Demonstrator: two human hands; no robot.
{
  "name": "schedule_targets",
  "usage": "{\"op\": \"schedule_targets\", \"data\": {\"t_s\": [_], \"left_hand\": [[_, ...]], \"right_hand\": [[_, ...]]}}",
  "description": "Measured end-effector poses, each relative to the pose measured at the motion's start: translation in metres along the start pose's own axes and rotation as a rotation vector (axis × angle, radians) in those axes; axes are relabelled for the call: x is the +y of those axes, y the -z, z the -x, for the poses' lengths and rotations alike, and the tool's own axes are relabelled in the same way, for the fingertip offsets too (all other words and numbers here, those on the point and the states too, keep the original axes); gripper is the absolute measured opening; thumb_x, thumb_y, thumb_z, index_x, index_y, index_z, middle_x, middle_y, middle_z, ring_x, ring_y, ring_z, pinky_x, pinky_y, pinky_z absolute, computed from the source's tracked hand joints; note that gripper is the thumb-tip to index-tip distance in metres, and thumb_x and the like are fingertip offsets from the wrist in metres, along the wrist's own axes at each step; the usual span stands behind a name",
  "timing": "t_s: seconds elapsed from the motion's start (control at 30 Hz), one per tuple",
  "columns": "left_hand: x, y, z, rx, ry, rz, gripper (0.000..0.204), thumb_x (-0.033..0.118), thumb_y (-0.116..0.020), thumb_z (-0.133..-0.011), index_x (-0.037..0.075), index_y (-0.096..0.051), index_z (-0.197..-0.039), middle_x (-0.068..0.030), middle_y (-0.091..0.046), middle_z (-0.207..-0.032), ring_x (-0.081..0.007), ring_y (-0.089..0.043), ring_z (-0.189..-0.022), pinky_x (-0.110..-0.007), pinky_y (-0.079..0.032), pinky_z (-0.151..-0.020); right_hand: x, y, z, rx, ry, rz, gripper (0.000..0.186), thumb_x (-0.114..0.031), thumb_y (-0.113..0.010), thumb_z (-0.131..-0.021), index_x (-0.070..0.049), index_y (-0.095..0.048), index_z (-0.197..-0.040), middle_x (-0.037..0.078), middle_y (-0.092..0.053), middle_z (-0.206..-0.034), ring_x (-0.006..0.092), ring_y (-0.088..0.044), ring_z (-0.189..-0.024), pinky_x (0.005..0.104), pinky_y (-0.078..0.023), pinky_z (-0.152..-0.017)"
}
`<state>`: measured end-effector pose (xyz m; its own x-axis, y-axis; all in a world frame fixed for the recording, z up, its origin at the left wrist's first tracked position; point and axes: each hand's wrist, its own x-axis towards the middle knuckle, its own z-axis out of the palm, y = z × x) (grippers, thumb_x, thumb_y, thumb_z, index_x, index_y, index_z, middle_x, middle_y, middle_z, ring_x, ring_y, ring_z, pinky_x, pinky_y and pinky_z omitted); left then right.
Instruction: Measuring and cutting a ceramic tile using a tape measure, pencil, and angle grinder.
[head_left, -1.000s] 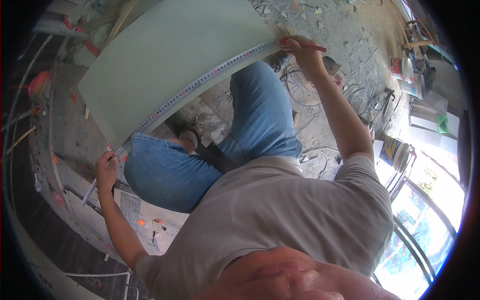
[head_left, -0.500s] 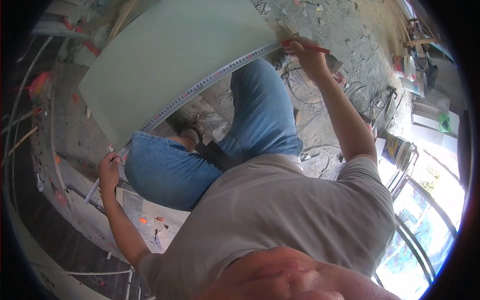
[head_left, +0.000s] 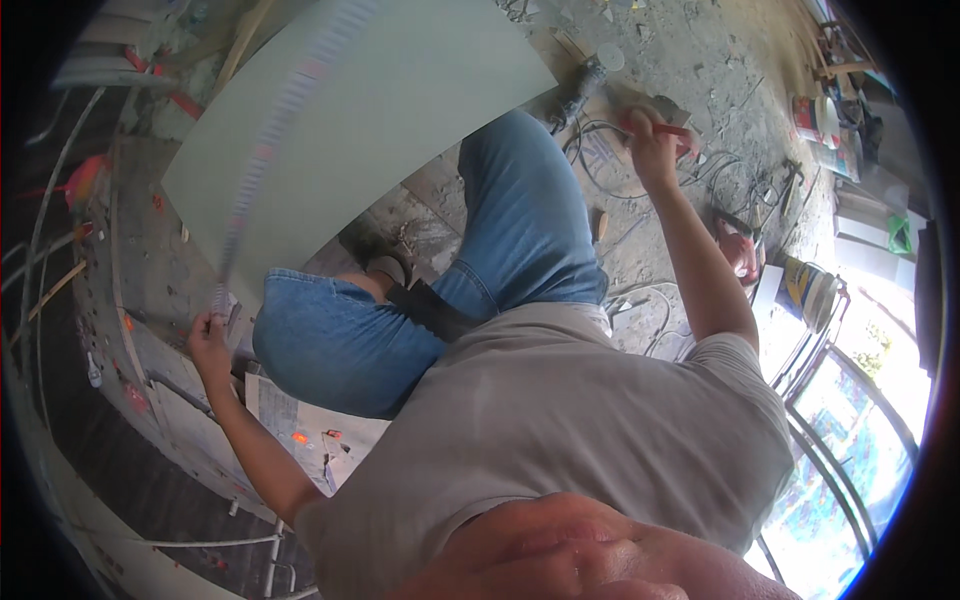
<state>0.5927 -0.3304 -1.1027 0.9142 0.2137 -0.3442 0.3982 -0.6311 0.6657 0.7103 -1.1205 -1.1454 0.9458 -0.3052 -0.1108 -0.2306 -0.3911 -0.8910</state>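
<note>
A large pale grey-green sheet (head_left: 410, 110) lies in front of my knees. At its near left corner, my left hand (head_left: 209, 350) is closed on a tape measure (head_left: 248, 190). The blade runs from that hand far forward across the sheet and is smeared by motion. To the right, past the sheet's right corner, my right hand (head_left: 652, 152) is closed around a slim red pencil (head_left: 672, 130), which looks blurred. This hand is apart from the sheet and the tape.
Beyond the sheet's right corner lies a dark power tool (head_left: 580, 92) with a cable (head_left: 590, 170). Buckets (head_left: 808, 295) stand at the far right. Debris is scattered over the rough floor (head_left: 700, 60). My bent knees (head_left: 320, 340) sit by the sheet's near edge.
My right hand has let go of the tape's end and moved right with the pencil. The tape has swung from the sheet's near edge to across its left part; my left hand still holds it.
</note>
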Motion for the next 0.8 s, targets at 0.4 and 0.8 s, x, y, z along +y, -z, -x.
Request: {"op": "schedule_targets", "data": {"t_s": [0.4,0.8], "left_hand": [[-0.039,-0.024,0.009,0.786,-0.098,-0.813,0.034,0.024,-0.056,-0.103,-0.001,-0.055,-0.127,-0.0123,-0.064,-0.098,-0.0240,-0.060,-0.090,-0.034,-0.048,-0.087],[0.072,-0.054,-0.052,0.064,0.182,-0.127,0.049,0.035,-0.070,-0.096,-0.002,-0.057,-0.126,-0.0123,-0.068,-0.115,-0.0220,-0.062,-0.102,-0.035,-0.047,-0.093]], "right_hand": [[0.199,-0.015,0.119,-0.192,-0.606,0.803,0.050,-0.046,-0.047,-0.095,-0.003,-0.066,-0.111,0.027,-0.069,-0.110,0.0443,-0.064,-0.109,0.0522,-0.049,-0.093],[0.247,-0.047,0.097,-0.469,-0.930,0.168,0.041,-0.040,-0.059,-0.096,-0.007,-0.064,-0.120,0.026,-0.065,-0.124,0.0362,-0.063,-0.118,0.0497,-0.052,-0.093]]}}
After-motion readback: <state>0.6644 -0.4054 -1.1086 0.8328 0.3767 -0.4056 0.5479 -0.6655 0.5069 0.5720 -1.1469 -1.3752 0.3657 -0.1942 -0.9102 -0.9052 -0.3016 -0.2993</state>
